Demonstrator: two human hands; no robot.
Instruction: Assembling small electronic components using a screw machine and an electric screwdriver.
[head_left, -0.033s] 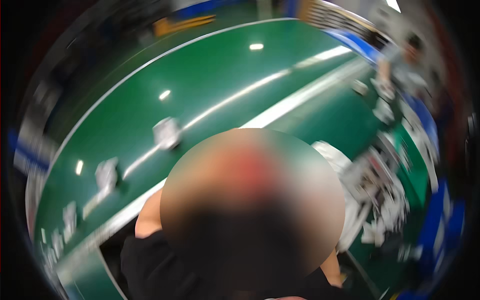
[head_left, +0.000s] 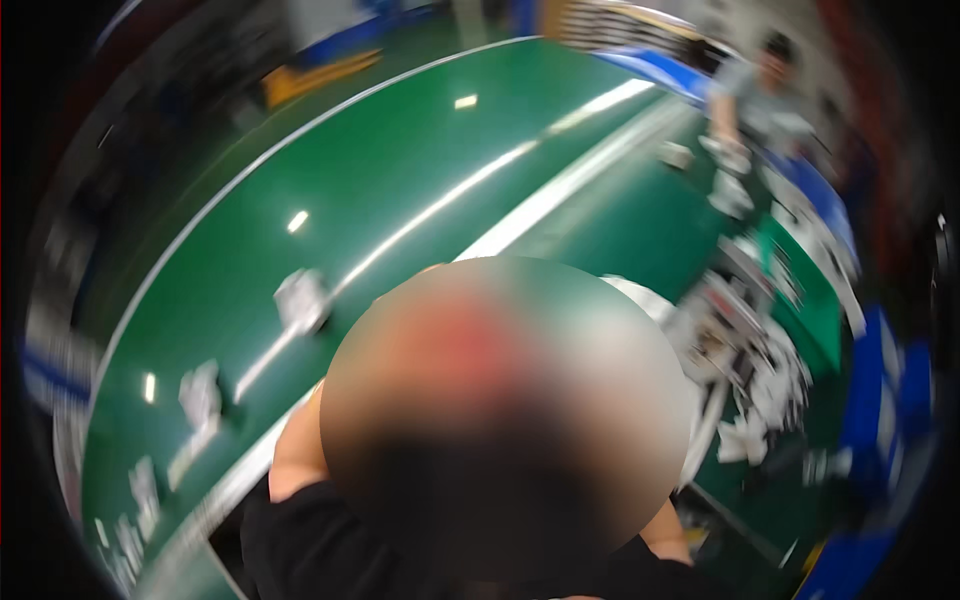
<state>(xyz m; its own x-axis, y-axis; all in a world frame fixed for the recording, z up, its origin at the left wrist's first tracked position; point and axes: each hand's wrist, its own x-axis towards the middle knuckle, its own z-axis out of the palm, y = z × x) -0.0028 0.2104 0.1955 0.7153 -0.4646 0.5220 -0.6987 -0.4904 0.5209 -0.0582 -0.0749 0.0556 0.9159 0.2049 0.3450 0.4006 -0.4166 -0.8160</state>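
Note:
A large blurred oval covers the middle of the head view and hides both my hands and whatever they hold. My left arm [head_left: 300,450], in a black sleeve, enters the oval from its left side. A sliver of skin shows at the oval's upper edge. Inside the blur there is a smeared red patch [head_left: 460,345], too unclear to name. My right arm [head_left: 665,535] shows only as a short stretch of skin at the lower right. White material [head_left: 640,295], possibly cloth or plastic, sticks out past the oval's right edge.
A long green conveyor belt [head_left: 400,170] with a pale rail [head_left: 520,220] runs beyond me, carrying several white bundles [head_left: 302,300]. To the right lie a heap of white and grey pieces [head_left: 770,380], a green bin [head_left: 800,300] and blue crates [head_left: 865,410]. A co-worker [head_left: 765,105] stands far right.
The whole scene has slid left in the picture, as when the head turns right. The red patch inside the blur has shifted left too. No grasp or release can be seen.

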